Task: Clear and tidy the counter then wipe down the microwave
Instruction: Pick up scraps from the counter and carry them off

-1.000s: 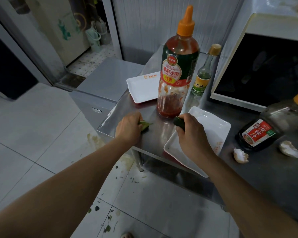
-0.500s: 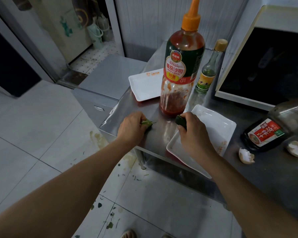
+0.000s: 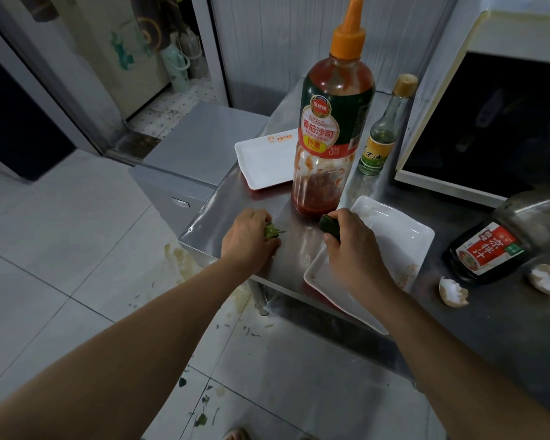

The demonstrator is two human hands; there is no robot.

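My left hand [image 3: 248,242] rests on the steel counter [image 3: 286,268] near its left corner, fingers closed on green vegetable scraps [image 3: 272,232]. My right hand [image 3: 351,246] is closed on a dark green vegetable piece [image 3: 327,224] at the left edge of a white rectangular plate [image 3: 397,239]. A tall ketchup bottle [image 3: 334,128] with an orange cap stands just behind both hands. The microwave [image 3: 489,122] sits at the back right, its dark door facing me.
A second white plate [image 3: 267,163] lies behind the ketchup bottle, and a small glass bottle [image 3: 385,131] stands beside it. A dark sauce bottle [image 3: 502,242] lies on its side at the right, with two eggshell pieces [image 3: 453,292] near it. Green scraps litter the tiled floor [image 3: 77,249].
Both hands have stayed on the same spots with their scraps; my left fingers have curled a little more over the green bits. The view has shifted slightly closer.
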